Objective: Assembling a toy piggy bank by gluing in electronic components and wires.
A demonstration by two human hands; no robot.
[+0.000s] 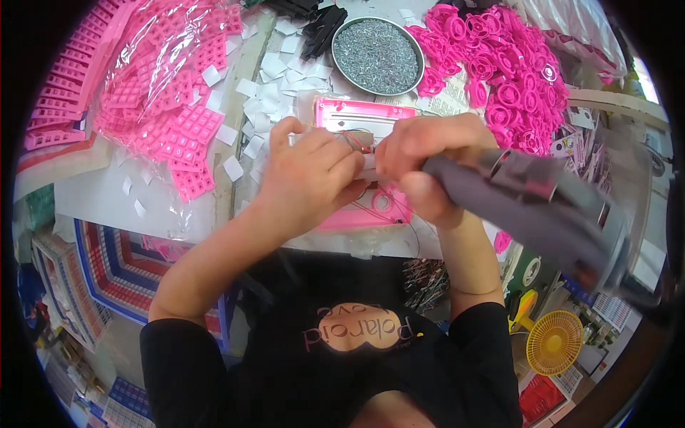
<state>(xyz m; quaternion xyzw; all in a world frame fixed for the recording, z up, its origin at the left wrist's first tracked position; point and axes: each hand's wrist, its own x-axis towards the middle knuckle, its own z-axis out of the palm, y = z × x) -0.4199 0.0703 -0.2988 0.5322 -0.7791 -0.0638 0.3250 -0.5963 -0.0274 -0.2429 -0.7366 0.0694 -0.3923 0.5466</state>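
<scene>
A pink plastic casing (pixel 335 220) lies in front of me at the table's edge, with thin wires and a ring-shaped opening in its near part. Over its middle, my left hand (pixel 310 175) is closed, thumb and fingers pinched at a small pale part (pixel 369 165); what exactly it grips is hidden. My right hand (pixel 435 160) meets it from the other side, fingers bent close to that same part. Held in the right hand is a dark grey power screwdriver (pixel 528 200), smeared by motion, its body slanting down to the right. Its tip is hidden by the fingers.
Beyond the casing stands a round metal dish (pixel 378 57) of small screws. Pink keypads (pixel 189 135) in clear plastic lie left, pink ring-shaped parts (pixel 499 78) far right. White paper squares (pixel 267 100) are scattered between. Below right is a yellow fan (pixel 554 342); crates (pixel 114 264) stand below left.
</scene>
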